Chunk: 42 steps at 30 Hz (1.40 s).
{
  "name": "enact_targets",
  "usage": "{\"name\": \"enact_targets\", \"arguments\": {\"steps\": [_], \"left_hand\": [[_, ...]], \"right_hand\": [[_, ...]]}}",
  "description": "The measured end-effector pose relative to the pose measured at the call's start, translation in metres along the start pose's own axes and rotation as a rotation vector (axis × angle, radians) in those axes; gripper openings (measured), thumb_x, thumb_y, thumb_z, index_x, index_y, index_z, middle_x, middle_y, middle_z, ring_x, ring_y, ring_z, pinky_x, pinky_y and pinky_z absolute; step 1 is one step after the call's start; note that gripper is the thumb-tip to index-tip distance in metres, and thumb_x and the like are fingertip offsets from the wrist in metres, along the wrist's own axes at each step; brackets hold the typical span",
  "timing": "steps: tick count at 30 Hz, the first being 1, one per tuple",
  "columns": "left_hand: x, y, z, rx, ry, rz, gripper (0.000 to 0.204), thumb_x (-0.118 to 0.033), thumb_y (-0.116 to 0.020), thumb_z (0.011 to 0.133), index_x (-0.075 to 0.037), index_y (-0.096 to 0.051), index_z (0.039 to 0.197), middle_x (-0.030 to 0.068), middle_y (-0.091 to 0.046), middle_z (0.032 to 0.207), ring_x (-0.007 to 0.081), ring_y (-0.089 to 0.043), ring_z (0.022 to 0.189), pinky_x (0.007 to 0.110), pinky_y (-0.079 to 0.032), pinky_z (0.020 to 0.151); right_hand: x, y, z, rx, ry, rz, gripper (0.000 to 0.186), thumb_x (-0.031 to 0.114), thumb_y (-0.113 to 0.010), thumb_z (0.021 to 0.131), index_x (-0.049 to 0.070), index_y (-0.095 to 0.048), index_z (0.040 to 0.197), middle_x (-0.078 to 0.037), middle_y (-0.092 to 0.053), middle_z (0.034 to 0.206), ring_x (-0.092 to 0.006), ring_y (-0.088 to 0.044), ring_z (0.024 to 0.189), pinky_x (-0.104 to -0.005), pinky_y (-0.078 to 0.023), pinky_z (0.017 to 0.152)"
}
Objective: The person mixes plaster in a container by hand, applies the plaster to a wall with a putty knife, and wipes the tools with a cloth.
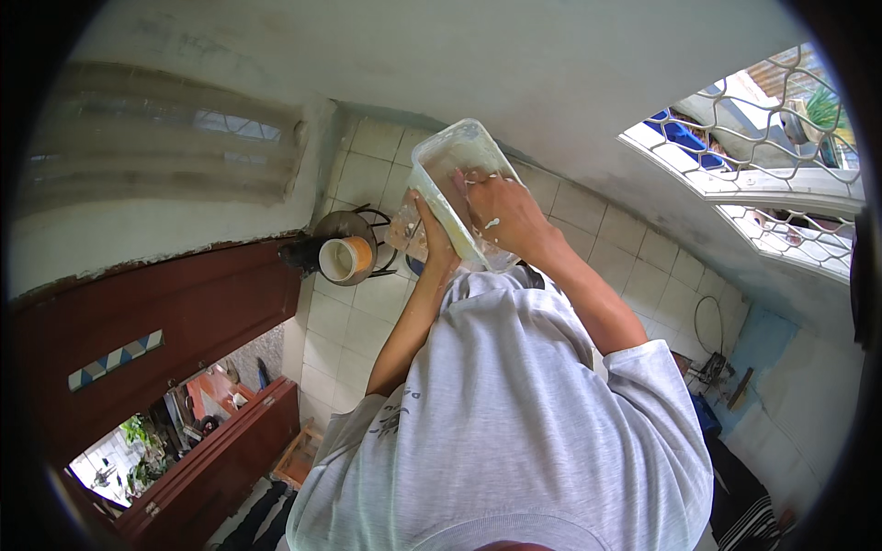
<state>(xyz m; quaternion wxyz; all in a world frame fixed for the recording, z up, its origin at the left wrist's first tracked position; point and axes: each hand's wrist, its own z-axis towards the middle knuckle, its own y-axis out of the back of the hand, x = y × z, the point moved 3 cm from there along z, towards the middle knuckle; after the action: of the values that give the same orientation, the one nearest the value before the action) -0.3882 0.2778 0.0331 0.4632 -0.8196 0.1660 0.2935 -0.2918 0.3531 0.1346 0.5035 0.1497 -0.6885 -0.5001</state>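
Observation:
A clear rectangular plastic container [445,152], smeared with whitish residue, is held tilted in front of my body. My left hand [435,236] grips its left side from outside, with the thumb near the rim. My right hand [508,213] reaches inside with bent fingers, partly hidden. White blobs stick to its back. A small pinkish patch shows by the fingers; I cannot make out what it is.
Left of the container, a white and orange tub [340,261] stands on a round dark stool [344,223]. A dark red door [184,340] is at the left. On the right is a window with a metal grille [753,129]. Pale tiles [354,321] cover the floor.

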Motion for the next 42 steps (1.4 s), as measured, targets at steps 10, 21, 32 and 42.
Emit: {"name": "enact_targets", "arguments": {"steps": [10,21,32,42], "left_hand": [[0.002,-0.013,-0.002,0.096,-0.047,-0.003,0.084,-0.073,-0.014,0.098,-0.013,-0.026,0.157,0.01,-0.038,0.157,0.0268,-0.037,0.144,0.04,-0.032,0.119],[0.006,-0.011,-0.005,-0.024,0.023,-0.013,0.085,-0.073,-0.016,0.098,-0.013,-0.025,0.158,0.01,-0.037,0.157,0.0258,-0.04,0.142,0.037,-0.033,0.118],[0.013,0.003,-0.001,-0.016,0.017,-0.024,0.089,-0.078,-0.017,0.095,-0.014,-0.029,0.157,0.0096,-0.041,0.154,0.0263,-0.043,0.14,0.038,-0.038,0.114],[0.005,0.002,-0.008,-0.061,0.048,-0.064,0.092,-0.08,-0.016,0.094,-0.013,-0.03,0.156,0.0112,-0.042,0.152,0.0266,-0.044,0.138,0.04,-0.039,0.113]], "right_hand": [[-0.005,0.023,0.002,0.073,-0.167,-0.036,0.041,0.003,-0.061,0.081,-0.013,-0.055,0.118,-0.028,-0.067,0.097,-0.0425,-0.067,0.091,-0.0491,-0.056,0.076],[-0.014,0.004,0.01,-0.131,0.069,-0.081,0.021,0.002,-0.067,0.075,-0.01,-0.066,0.092,-0.028,-0.069,0.089,-0.0398,-0.071,0.083,-0.0444,-0.059,0.068],[-0.012,-0.002,0.025,0.132,0.104,-0.041,0.021,0.006,-0.06,0.084,-0.009,-0.064,0.099,-0.03,-0.066,0.082,-0.0452,-0.067,0.08,-0.0492,-0.055,0.074],[-0.012,0.018,0.007,0.018,0.138,-0.04,0.014,0.005,-0.061,0.084,-0.006,-0.066,0.09,-0.021,-0.068,0.081,-0.0399,-0.068,0.081,-0.0466,-0.055,0.077]]}}
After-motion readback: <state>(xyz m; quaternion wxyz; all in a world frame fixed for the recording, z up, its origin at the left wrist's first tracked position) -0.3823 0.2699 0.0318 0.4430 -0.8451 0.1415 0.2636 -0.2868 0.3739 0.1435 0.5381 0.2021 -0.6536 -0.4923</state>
